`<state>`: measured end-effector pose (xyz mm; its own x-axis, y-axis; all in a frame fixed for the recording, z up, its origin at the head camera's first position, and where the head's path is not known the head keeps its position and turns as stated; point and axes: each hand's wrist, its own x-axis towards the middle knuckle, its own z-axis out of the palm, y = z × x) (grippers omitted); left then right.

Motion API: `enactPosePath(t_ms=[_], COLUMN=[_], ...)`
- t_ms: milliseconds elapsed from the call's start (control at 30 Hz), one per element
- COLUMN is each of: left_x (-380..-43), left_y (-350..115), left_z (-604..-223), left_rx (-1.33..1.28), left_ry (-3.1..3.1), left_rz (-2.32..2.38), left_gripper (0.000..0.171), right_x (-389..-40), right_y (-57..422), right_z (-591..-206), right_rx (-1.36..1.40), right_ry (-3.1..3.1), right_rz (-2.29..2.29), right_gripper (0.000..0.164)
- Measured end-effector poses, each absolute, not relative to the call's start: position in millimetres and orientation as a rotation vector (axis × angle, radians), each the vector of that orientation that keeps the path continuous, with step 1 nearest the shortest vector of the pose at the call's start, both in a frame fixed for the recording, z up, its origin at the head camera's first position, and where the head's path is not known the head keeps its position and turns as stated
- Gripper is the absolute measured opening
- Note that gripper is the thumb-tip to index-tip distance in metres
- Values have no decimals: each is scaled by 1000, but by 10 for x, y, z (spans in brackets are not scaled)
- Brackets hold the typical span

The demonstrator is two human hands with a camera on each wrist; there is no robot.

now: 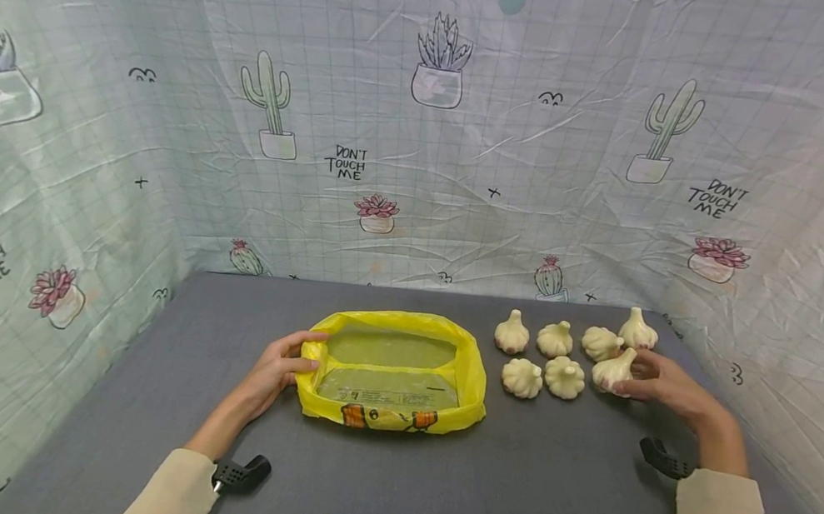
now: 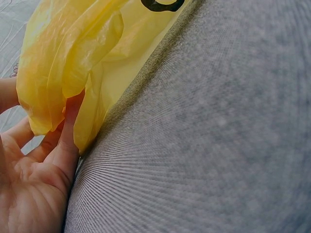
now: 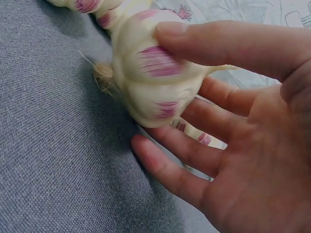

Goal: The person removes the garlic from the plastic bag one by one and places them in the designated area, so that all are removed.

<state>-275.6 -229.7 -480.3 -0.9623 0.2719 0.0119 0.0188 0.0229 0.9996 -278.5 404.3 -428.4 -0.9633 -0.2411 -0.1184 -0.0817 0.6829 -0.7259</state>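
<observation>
A yellow plastic bag [image 1: 473, 381] with its rim rolled down stands open-mouthed in the middle of the grey table. At its left side my left hand [image 1: 270, 376] pinches the rim, the thumb reaching over the edge and the other fingers against the outside. In the left wrist view, the fingers go in behind folds of the bag [image 2: 97, 58]. My right hand [image 1: 669, 390] holds a garlic bulb [image 1: 612, 374] at the right end of the garlic group. Seen from the right wrist, the thumb lies on the bulb [image 3: 155, 82], which has purple streaks and a root tuft, with fingers beneath it.
Several other garlic bulbs stand between the bag and my right hand, among them one front bulb [image 1: 522, 378] and one at the back right [image 1: 638, 329]. A patterned curtain [image 1: 429, 167] encloses the grey table [image 1: 432, 494] at the back and sides.
</observation>
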Motion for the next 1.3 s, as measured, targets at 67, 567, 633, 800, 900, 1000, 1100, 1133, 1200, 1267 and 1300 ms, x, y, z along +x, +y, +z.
enactPosePath(t_ms=[67,567,633,800,900,1000,1100,1133,1200,1267,1300], left_x=[-2757,-2746,-2743,-2735,-2733,-2732,-2731,-2731,-2731,-2732,-2732], left_y=[-2299,-2294,-2291,-2287,-2285,-2283,-2284,-2285,-2287,-2290,-2291], left_z=[-4805,-4798,-4788,-4778,-4780,-4782,-4783,-4782,-4782,-4782,-4782], left_rx=[311,282,285,288,280,278,280,281,285,287,288], left_ry=[2106,2138,2132,2121,2121,2122,2124,2124,2125,2124,2124], left_rz=[2054,2033,2040,2048,2046,2042,2041,2041,2041,2042,2042], left_gripper=[61,59,59,60,61,61,61,61,61,61,61], right_x=[-2790,-2755,-2750,-2749,-2752,-2757,-2753,-2753,-2749,-2748,-2750], right_y=[4051,4069,4079,4091,4082,4071,4058,4057,4056,4056,4059], right_z=[-4286,-4255,-4247,-4236,-4239,-4248,-4245,-4244,-4239,-4237,-4240], right_rx=[-254,-315,-301,-257,-233,-225,-217,-219,-221,-226,-236], right_ry=[2685,2696,2676,2635,2641,2651,2667,2674,2689,2705,2709], right_rz=[-1149,-1145,-1145,-1156,-1167,-1177,-1176,-1175,-1174,-1178,-1181], right_gripper=[70,66,74,84,76,65,65,65,66,65,65])
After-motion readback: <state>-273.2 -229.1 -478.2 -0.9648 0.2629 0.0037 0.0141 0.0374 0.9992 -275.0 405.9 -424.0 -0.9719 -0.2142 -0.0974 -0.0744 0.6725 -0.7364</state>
